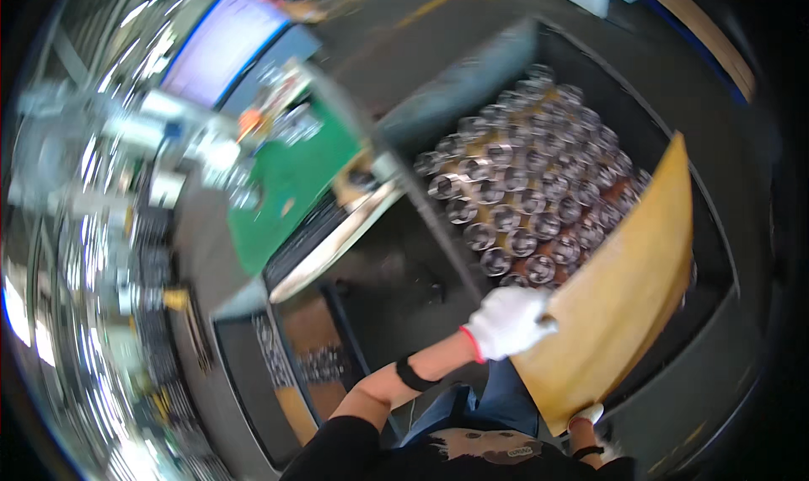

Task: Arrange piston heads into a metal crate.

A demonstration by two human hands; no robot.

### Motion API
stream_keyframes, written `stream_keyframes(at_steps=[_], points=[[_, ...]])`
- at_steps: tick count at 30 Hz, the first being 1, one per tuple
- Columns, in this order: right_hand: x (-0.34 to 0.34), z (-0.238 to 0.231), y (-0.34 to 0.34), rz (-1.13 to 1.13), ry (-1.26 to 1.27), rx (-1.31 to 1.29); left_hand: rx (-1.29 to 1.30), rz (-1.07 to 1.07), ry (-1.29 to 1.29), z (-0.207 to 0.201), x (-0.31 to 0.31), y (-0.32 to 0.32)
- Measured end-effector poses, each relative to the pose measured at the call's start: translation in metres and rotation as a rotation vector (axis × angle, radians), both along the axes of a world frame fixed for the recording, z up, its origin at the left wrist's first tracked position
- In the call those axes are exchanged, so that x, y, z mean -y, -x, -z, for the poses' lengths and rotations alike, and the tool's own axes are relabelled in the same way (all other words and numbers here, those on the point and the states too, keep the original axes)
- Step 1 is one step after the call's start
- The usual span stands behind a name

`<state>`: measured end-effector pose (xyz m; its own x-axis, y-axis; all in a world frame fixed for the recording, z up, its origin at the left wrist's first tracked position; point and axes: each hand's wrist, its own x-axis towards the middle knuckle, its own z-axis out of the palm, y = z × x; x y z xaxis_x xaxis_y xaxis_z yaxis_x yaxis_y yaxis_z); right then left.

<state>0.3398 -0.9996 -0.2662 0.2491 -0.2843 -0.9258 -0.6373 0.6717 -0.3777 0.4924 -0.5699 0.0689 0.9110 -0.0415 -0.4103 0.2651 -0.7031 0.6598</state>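
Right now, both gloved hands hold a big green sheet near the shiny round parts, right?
Not green: the head view shows the big sheet is tan. The gloved left hand and gloved right hand do hold it near the shiny round parts.

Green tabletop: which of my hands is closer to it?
Left. The left hand grips the brown sheet, right of the green tabletop; the right hand is farther right, at the sheet's near corner.

Two gloved hands (pixel 510 323) (pixel 587 415) show between four and five o'clock, one yellow-brown sheet (pixel 615 287) near four, one green tabletop (pixel 303 165) near ten; dozens of round parts (pixel 541 269) at two, too blurred to tally.
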Motion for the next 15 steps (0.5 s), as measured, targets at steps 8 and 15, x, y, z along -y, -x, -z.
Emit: stream_keyframes(at_steps=[8, 15], points=[[-0.014, -0.019, -0.034, -0.497, 0.092, 0.078, 0.441, -0.422, 0.002, -0.074, 0.042, 0.228], [-0.139, -0.052, -0.038, -0.836, -0.034, 0.249, 0.564, -0.613, -0.099, -0.126, 0.061, 0.462]])
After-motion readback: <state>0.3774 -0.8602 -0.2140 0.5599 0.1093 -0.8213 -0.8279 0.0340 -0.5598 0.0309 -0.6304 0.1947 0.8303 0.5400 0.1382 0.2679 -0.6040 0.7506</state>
